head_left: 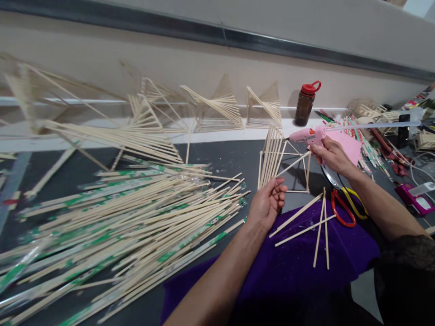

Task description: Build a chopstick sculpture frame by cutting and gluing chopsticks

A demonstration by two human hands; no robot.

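Note:
My right hand (331, 154) is wrapped round a pink glue gun (307, 135), whose nozzle points left at the top of a small frame of wooden sticks (272, 154). A long clear glue stick (374, 125) juts from the gun's back. At the frame's lower front, my left hand (268, 203) has its fingers curled with the fingertips together; a stick (292, 164) slants up from them towards the right hand. Whether the left fingers pinch that stick or the frame is too small to tell.
Wrapped chopsticks (152, 217) pile up at the left. Stick structures (217, 106) line the wall. Loose sticks (299, 215) and scissors (343, 208) lie on purple cloth (288, 267). A red-capped bottle (305, 106) stands behind; a purple device (413, 199) sits far right.

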